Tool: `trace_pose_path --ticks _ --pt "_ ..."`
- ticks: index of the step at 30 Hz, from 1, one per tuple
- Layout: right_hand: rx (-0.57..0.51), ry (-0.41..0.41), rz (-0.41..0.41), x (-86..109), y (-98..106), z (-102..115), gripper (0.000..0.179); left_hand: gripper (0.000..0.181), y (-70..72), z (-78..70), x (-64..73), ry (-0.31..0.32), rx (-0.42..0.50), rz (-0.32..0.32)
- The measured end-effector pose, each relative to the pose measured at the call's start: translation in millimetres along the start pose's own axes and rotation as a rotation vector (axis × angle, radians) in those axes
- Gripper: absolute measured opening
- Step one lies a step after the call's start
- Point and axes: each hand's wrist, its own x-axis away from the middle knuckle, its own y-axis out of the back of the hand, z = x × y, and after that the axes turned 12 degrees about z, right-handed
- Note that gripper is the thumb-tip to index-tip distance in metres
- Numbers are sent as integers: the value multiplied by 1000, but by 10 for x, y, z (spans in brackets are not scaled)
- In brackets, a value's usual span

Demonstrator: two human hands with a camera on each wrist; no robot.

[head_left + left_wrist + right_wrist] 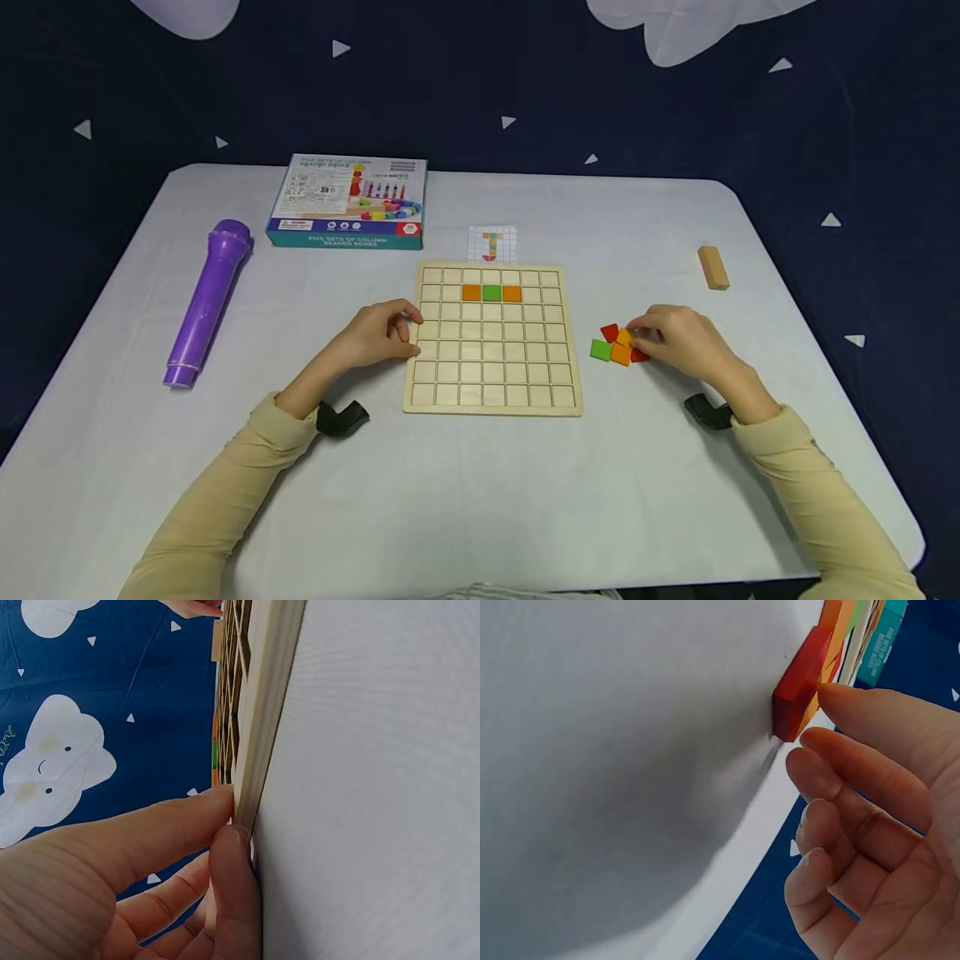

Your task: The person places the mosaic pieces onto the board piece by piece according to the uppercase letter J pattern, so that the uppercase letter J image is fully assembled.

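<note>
A square wooden grid board lies in the middle of the table, with two orange tiles and a green tile between them in one row near its far side. My left hand holds the board's left edge with thumb and a fingertip. In the left wrist view the fingertips lie right at that edge. Beside the board on the right, my right hand has thumb and forefinger at an orange tile in a small pile. Around it lie red tiles, a green tile and another orange tile.
A small pattern card lies just beyond the board. A boxed bead set is at the back left, and a purple microphone-shaped tube lies on the left. Far right stands a wooden block.
</note>
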Motion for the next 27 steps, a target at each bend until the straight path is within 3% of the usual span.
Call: trace_pose_path --ticks 27 --pt "6 7 61 -99 12 11 24 40 7 13 -5 -3 -5 -7"
